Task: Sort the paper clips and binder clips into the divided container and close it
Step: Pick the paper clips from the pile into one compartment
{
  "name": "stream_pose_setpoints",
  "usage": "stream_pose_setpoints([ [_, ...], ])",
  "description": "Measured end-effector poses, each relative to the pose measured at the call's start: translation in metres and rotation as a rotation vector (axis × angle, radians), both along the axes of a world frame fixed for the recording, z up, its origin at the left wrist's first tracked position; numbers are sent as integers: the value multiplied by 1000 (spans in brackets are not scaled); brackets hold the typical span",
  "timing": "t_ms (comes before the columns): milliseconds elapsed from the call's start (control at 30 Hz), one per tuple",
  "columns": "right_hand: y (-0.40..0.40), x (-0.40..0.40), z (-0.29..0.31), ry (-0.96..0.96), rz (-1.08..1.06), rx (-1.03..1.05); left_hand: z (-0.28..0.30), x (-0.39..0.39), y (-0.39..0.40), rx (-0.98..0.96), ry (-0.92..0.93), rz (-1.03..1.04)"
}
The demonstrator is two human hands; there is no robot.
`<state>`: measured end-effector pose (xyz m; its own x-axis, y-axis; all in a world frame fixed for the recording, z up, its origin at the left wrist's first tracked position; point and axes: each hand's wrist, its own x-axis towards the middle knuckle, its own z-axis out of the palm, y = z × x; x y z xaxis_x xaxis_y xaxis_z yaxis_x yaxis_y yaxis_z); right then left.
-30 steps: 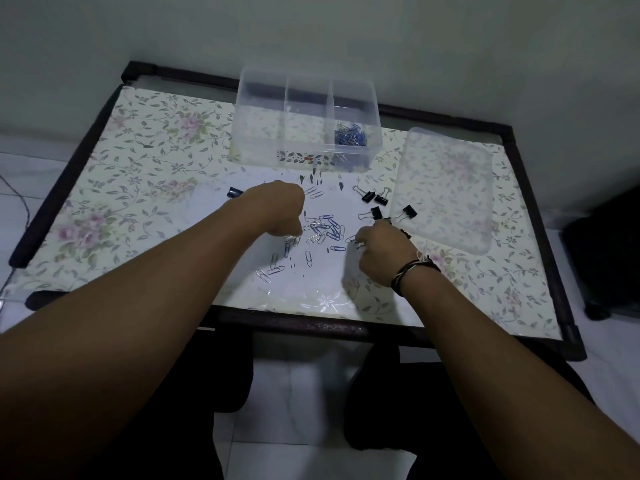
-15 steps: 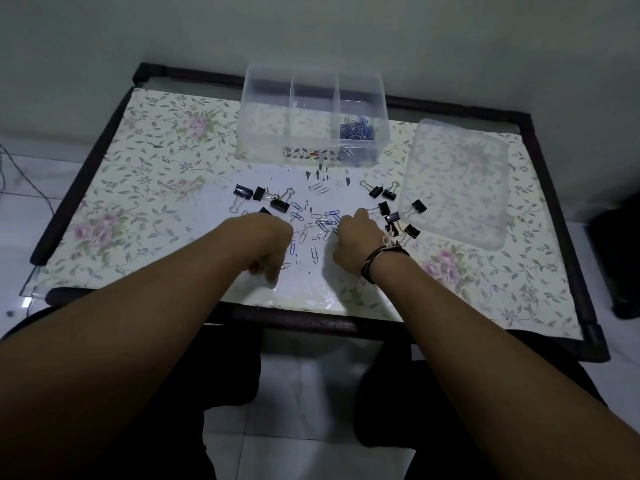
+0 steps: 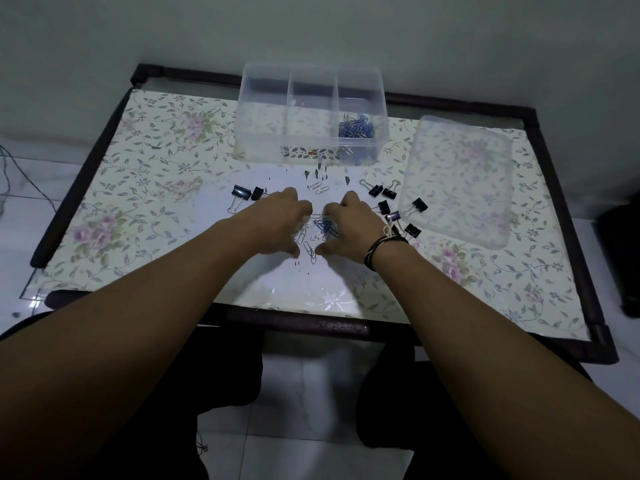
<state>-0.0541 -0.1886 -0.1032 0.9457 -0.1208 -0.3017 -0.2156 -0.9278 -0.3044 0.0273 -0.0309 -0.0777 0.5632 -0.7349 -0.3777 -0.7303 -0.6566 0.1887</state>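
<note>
A pile of silver and blue paper clips (image 3: pixel 320 229) lies in the middle of the table. My left hand (image 3: pixel 280 225) and my right hand (image 3: pixel 353 226) cup it from either side, fingers curled round it, thumbs pointing toward each other. Two paper clips (image 3: pixel 318 187) lie just beyond my hands. Black binder clips sit to the left (image 3: pixel 241 192) and several to the right (image 3: pixel 382 192). The clear divided container (image 3: pixel 263 109) stands open at the back, with blue paper clips (image 3: pixel 356 127) in its right compartment. Its other two compartments look bare.
The clear lid (image 3: pixel 457 178) lies flat to the right of the container. The table has a floral cover (image 3: pixel 145 161) and a dark raised frame (image 3: pixel 79 188). A dark object (image 3: pixel 623 258) stands on the floor at the far right.
Both hands have come together around the paper clip pile. The left hand moved forward and right, and the right hand moved closer to it.
</note>
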Motion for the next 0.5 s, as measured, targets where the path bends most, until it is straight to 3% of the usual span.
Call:
stream_pose_setpoints([
  [367, 4, 7, -1, -144, 109, -40, -24, 7, -10, -225, -94, 107],
  [500, 1, 10, -1, -150, 123, -50, -21, 13, -15, -233, -30, 100],
])
